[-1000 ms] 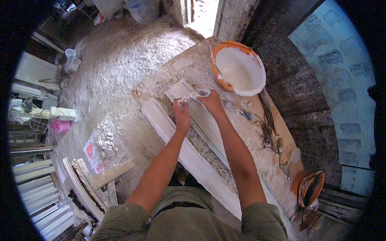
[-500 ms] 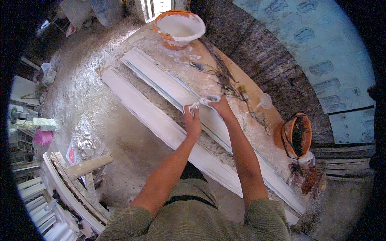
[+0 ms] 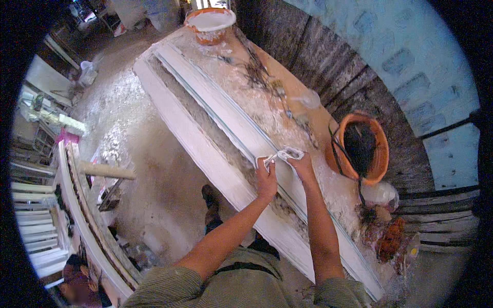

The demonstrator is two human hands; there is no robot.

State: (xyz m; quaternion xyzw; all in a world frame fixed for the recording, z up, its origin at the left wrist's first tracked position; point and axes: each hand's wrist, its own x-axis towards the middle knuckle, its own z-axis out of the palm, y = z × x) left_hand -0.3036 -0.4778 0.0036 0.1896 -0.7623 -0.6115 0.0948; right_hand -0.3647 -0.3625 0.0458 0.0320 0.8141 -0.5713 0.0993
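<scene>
Both my hands hold a white, wet-looking bundle of fibre strands (image 3: 291, 153), which is stretched between them and loops up at the right. My left hand (image 3: 266, 179) pinches its left end, fingers closed. My right hand (image 3: 302, 167) has its fingers closed on the looped right end. The hands are above a long white moulding strip (image 3: 226, 113) with thin bluish lines along it. Beside that, nearer me, runs a second long white strip (image 3: 190, 138), with a rough grey groove between the two. Whether the strands touch the strip I cannot tell.
An orange bucket with a white-coated rim (image 3: 210, 36) stands at the bench's far end. Along the right edge are an orange bucket with dark contents (image 3: 380, 154), a clear plastic container (image 3: 380, 195) and scattered tools (image 3: 277, 87). A person (image 3: 79, 287) is at lower left, near stacked white mouldings (image 3: 38, 231).
My view has shifted along the bench toward the dark-filled bucket, and the white-rimmed bucket is farther off. Both hands still hold the strands. A person now shows at lower left.
</scene>
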